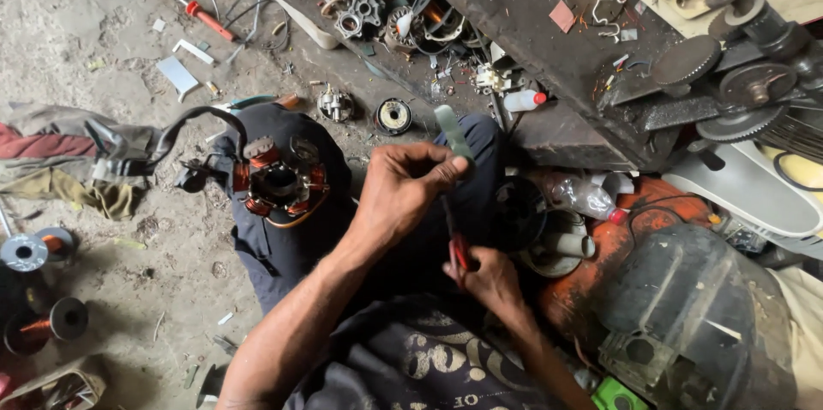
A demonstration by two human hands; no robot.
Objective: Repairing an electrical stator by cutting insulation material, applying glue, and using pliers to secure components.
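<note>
Near the frame's centre I see my left hand [403,191] with fingers closed around a pale strip [452,131], pinching it upright so its free end stands clear. Just below, my right hand [489,277] grips a red-handled tool [459,249], tip aimed up toward the strip. A copper-wound stator [279,183] rests on my knee at centre left, within reach.

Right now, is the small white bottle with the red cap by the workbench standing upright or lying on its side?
Lying on its side. The white bottle rests flat beside the dark workbench, its red cap pointing right.
</note>
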